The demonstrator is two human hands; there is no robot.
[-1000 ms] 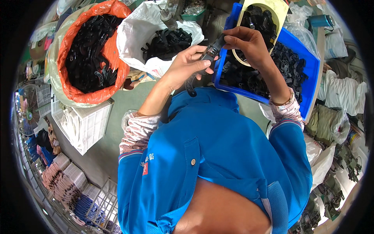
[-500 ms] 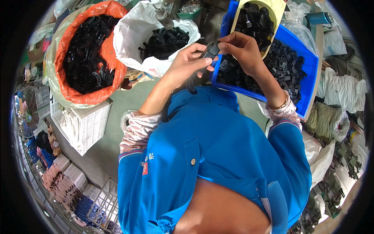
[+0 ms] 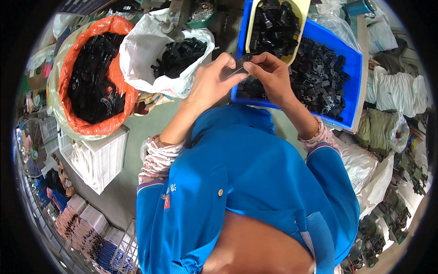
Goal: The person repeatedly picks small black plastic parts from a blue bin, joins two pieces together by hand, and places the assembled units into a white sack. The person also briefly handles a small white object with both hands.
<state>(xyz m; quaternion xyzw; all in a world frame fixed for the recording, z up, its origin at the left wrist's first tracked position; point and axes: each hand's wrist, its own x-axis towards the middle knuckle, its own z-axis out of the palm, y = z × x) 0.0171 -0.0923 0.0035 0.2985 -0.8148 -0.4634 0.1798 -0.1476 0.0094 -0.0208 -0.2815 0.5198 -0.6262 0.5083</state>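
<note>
Head view: nearest, both forearms rise from blue rolled sleeves. Left hand and right hand meet, fingers pinched shut from both sides on one small black plastic part, held over the near edge of the blue plastic bin of black parts. Beyond it sits a yellow scoop-shaped tray; left, a white plastic bag and an orange-lined sack.

Orange bag far left; white bag beside it.
</note>
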